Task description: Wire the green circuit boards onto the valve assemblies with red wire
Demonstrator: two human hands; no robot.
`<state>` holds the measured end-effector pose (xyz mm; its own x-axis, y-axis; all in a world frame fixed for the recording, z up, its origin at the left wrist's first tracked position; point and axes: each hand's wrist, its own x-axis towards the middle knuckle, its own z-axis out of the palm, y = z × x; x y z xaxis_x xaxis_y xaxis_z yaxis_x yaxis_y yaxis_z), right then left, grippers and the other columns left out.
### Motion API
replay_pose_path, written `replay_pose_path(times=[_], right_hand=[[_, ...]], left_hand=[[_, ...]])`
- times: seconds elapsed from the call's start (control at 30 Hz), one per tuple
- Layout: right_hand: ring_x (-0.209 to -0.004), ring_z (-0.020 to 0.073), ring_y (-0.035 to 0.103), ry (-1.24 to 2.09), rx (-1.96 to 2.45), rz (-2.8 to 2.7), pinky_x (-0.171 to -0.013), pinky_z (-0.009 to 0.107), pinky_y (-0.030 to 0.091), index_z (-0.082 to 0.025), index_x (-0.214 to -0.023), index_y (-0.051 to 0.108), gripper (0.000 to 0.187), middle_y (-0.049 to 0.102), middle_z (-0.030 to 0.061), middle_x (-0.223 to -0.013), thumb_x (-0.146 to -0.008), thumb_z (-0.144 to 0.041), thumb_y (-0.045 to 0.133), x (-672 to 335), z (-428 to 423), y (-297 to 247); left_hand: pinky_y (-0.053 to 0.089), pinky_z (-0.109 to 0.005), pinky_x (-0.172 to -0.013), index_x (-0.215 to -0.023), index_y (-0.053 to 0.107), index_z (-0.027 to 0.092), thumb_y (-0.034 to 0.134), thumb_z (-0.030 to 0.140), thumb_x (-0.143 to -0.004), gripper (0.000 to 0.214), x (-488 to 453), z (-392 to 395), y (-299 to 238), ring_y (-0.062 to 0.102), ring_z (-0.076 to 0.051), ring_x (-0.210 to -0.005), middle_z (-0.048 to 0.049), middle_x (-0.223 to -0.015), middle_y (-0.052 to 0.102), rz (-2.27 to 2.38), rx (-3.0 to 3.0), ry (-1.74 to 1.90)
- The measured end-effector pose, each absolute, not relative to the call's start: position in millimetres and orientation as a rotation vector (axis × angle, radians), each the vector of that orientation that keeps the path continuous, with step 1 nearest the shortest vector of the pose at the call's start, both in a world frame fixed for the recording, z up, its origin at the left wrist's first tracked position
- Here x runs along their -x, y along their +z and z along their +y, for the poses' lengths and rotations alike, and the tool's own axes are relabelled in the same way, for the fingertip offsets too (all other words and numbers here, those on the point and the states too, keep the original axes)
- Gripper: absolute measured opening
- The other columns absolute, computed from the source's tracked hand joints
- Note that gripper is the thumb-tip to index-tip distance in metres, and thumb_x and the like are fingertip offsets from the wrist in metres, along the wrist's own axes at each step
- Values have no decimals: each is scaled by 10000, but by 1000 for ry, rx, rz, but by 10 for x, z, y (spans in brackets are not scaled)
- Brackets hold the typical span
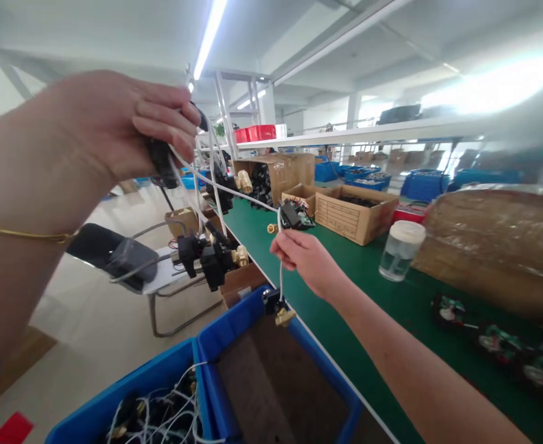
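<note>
Raised at the upper left, my left hand (127, 126) is closed around a bundle of white cables (213, 166) and part of a black piece. Several black valve units (213, 265) with brass fittings (240, 256) dangle from these cables in mid-air. Lower and to the right, my right hand (310, 262) pinches one white cable, which stretches across from the bundle. Below its fingers that cable runs down to a small black unit with a brass valve (284, 317), hanging over the edge of a blue bin (232, 320). My right fingertips partly hide the cable.
A second blue bin (123, 373) holds tangled white cables and black units. On the green table (345, 290) stand cardboard boxes (357, 216), a lidded clear cup (401, 250), a large wrapped carton (493, 246) and circuit assemblies (497, 339). A chair (160, 271) stands left.
</note>
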<state>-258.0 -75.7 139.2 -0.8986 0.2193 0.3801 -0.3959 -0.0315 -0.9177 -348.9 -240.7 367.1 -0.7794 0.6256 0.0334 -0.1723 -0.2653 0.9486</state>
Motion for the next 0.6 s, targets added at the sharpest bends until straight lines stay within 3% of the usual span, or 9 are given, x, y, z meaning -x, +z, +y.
replay_pose_path(times=[0.1,0.2,0.3,0.37,0.4,0.47,0.53,0.6], right_hand=[[-546,71,405,1784,-33,-1923,-496,208,293,-166,-739,606,320,476,-42,-645,-929,-416,541,2666,-270,1492],[-536,72,396,1649,119,-1930,-488,210,293,-160,-709,613,312,459,-46,-612,-925,-379,564,2745,219,1470],[-527,75,394,1537,266,-1907,-487,215,306,-160,-678,595,326,446,-50,-585,-934,-361,575,2799,653,1403],[-520,77,400,1460,370,-1888,-489,215,324,-164,-667,570,344,446,-52,-579,-958,-347,558,2820,891,1367],[-519,78,409,1423,416,-1879,-492,214,339,-165,-673,561,347,453,-54,-587,-971,-343,551,2826,994,1350],[-528,80,442,1363,492,-1871,-509,213,385,-162,-709,559,335,483,-56,-622,-985,-351,562,2832,1161,1305],[-547,85,486,1321,544,-1881,-533,222,435,-157,-756,572,319,524,-55,-667,-987,-378,585,2829,1281,1230],[-573,93,525,1293,576,-1901,-562,237,472,-154,-785,586,312,556,-48,-696,-988,-391,590,2812,1358,1120]], left_hand=[[280,-135,-653,-722,369,30,-132,145,-886,539,3556,-2051,3561,342,148,-432,134,-643,178,1407,-801,1924],[246,-65,-610,-731,464,46,189,152,-1011,406,3703,-1617,3339,257,116,-391,147,-575,184,1414,-715,1912],[230,-59,-490,-718,511,110,448,134,-1004,294,3801,-1050,2994,243,58,-384,127,-514,329,1418,-633,1902],[304,-109,-426,-778,572,125,568,165,-967,194,3813,-642,2728,333,4,-404,81,-555,464,1421,-565,1871],[395,-148,-451,-872,610,124,603,216,-959,127,3807,-449,2596,446,-30,-466,45,-655,560,1416,-533,1855],[566,-275,-636,-1099,627,148,622,335,-953,237,3791,-114,2345,643,-125,-741,-32,-973,673,1397,-481,1837],[591,-396,-817,-1224,601,168,626,366,-946,342,3784,130,2119,667,-201,-973,-79,-1190,653,1375,-441,1826],[574,-445,-886,-1263,587,177,627,371,-944,375,3792,289,1915,651,-230,-1058,-93,-1265,628,1354,-403,1807]])
